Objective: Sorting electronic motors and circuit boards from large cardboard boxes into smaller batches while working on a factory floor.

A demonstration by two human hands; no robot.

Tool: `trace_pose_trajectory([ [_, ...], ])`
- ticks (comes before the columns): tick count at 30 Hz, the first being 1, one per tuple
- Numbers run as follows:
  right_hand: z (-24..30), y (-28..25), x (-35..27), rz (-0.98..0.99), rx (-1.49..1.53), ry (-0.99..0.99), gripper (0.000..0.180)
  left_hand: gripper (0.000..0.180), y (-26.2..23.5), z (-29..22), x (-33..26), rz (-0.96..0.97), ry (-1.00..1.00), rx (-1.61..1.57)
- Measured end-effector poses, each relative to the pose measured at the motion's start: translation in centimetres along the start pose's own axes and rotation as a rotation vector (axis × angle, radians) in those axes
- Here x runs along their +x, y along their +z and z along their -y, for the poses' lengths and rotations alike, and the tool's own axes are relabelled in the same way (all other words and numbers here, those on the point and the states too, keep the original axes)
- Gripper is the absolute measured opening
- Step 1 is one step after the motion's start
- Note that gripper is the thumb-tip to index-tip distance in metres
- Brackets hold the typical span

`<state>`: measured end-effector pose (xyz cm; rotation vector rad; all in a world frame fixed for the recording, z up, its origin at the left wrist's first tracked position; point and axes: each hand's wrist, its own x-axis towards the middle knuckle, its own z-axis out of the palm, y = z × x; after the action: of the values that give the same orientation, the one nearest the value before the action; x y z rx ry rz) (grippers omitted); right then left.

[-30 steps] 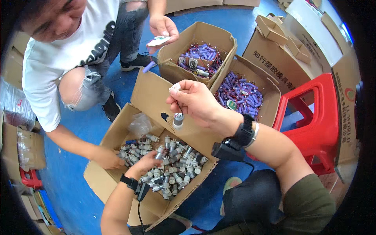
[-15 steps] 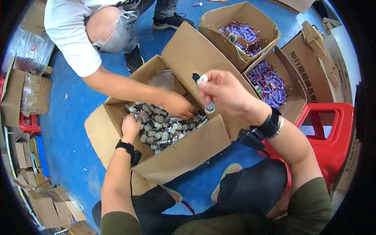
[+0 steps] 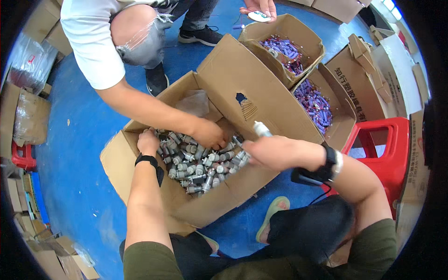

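A large open cardboard box (image 3: 228, 195) stands before me, holding a pile of small grey and white gear motors (image 3: 189, 175). My left hand (image 3: 148, 142) is at the pile's left edge by the box wall, its fingers curled; whatever they hold is hidden. Above the right side of the box, my right hand (image 3: 270, 151) is closed round a small motor (image 3: 262, 129) with its pale end sticking up. A co-worker's hand (image 3: 211, 135) reaches into the same pile between my hands, its fingertips partly hidden.
Cardboard boxes of purple wired cylinders (image 3: 313, 105) stand at the right, behind a red plastic stool (image 3: 380, 156). Another person's hands (image 3: 261, 9) hold a white disc-like piece (image 3: 259, 17) at the far edge. Wrapped cartons (image 3: 35, 116) line the left side.
My right hand has come down and nearer, tilting the motor pale end up. My left hand has moved slightly left and away to the box wall. Hands with a white piece have appeared at the top.
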<state>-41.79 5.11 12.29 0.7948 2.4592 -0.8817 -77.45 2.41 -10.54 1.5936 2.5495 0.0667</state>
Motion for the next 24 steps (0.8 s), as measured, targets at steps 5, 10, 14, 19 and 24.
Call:
trace_pose_trajectory([
  [5, 2.1, 1.4, -6.3, 0.367, 0.055, -0.049, 0.019, 0.024, 5.8, 6.0, 3.8, 0.029, 0.152, 0.057],
  [10, 0.3, 7.9, -8.1, 0.643, 0.181, 0.081, 0.025, 0.031, 5.3, 1.7, 5.6, 0.098, 0.182, 0.144],
  [14, 0.1, 11.2, -7.1, 0.646, 0.135, 0.097, 0.027, 0.018, 4.2, 1.9, 4.1, -0.088, 0.145, 0.069],
  [19, -0.6, 14.3, -5.7, 0.604, 0.041, 0.061, 0.025, 0.017, 3.0, 0.8, 2.1, -0.088, 0.083, 0.148],
  [24, -5.5, 16.3, -3.9, 0.793, 0.077, -0.440, 0.021, 0.020, 3.6, 0.9, 2.2, -0.016, 0.061, 0.160],
])
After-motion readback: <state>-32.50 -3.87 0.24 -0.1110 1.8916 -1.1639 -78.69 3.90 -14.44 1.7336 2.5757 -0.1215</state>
